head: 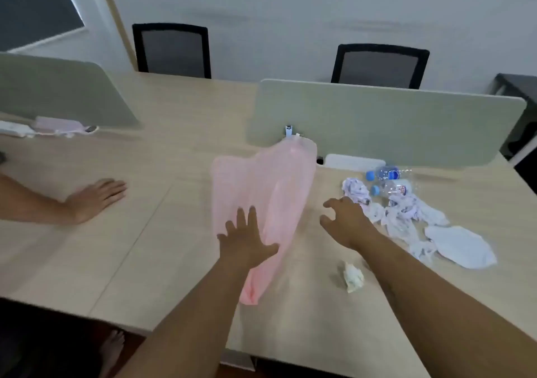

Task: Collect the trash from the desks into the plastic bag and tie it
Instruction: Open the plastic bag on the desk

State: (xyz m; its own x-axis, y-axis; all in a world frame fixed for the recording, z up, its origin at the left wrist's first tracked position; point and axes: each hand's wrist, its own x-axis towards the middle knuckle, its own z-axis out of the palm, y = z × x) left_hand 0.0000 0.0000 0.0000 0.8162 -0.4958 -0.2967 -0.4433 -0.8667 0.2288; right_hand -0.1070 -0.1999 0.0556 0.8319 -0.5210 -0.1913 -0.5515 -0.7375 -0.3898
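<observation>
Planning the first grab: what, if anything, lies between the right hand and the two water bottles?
Crumpled paper lies just beyond the right hand, between its fingers and the two bottles. Nothing else blocks that path across the desk.

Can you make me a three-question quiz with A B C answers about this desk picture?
1. Where are the bottles? A beside the divider B on a chair C on the floor
2. What colour is the bag? A green B pink C black
3. What is the left hand doing? A pressing flat on the bag B holding a bottle C making a fist

Answers: A, they lie on the desk by the divider; B, it is pale pink plastic; A, its fingers are spread on the bag.
</observation>
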